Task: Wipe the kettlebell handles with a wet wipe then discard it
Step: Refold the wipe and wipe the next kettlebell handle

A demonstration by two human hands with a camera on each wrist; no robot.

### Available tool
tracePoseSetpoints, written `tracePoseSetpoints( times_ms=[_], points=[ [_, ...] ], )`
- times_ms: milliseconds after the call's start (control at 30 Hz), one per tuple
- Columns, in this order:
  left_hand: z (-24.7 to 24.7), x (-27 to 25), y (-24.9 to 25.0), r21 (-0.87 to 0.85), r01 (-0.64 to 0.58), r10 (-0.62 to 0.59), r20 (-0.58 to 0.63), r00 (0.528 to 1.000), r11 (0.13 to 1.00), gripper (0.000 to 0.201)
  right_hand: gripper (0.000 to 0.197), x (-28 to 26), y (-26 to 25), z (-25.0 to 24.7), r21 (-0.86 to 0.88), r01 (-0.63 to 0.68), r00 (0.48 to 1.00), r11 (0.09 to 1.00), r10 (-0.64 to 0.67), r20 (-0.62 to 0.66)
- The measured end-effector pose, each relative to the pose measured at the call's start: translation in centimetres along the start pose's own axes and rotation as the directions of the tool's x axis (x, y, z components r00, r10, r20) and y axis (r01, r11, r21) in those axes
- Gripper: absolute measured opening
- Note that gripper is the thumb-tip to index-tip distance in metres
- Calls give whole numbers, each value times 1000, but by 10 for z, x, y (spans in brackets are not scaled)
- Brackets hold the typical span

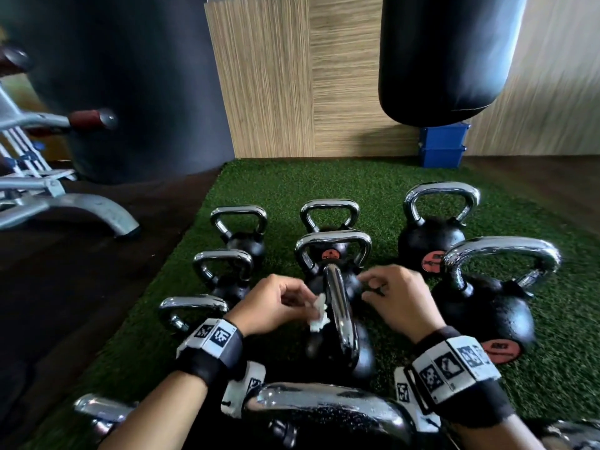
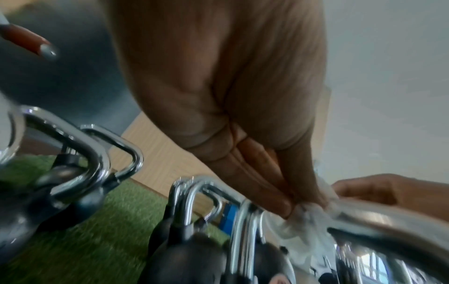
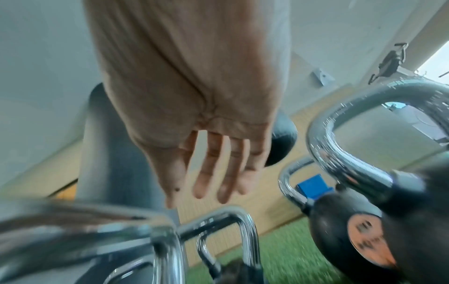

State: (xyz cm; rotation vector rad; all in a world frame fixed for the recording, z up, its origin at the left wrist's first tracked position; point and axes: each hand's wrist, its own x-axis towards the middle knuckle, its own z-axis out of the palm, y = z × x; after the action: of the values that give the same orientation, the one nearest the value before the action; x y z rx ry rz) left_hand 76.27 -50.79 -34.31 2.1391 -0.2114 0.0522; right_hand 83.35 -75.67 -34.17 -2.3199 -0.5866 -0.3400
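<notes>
From the head view we see our left hand pinching a crumpled wet wipe against the chrome handle of the middle kettlebell on the green turf, our right hand hovering just beside it. Our left wrist view shows fingertips clamping the wipe. Our right wrist view shows the fingers straight, holding nothing.

Kettlebells sat in rows on the turf mat, a punching bag hung behind them, stacked crates under it, and a bench frame off left.
</notes>
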Motion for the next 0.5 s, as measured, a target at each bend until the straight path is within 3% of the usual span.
tracePoseSetpoints(
  times_ms=[100, 200, 333, 500],
  points=[
    [-17, 8, 16, -191, -11, -12, -122, 992, 981, 19, 31, 7, -23, -19, 143, 164, 986, 976, -168, 16],
    [-21, 16, 33, -358, -36, -18, -145, 989, 933, 18, 43, 9, -38, -22, 257, 246, 959, 934, -273, 73],
    [-19, 21, 47, -457, -25, -32, -115, 993, 889, 17, 43, 9, -49, -18, 384, 298, 952, 874, -300, -56],
    [-15, 25, 48, -437, -20, -42, -131, 991, 899, 7, 34, 8, -56, -12, 358, 330, 943, 874, -286, -170]
  ],
)
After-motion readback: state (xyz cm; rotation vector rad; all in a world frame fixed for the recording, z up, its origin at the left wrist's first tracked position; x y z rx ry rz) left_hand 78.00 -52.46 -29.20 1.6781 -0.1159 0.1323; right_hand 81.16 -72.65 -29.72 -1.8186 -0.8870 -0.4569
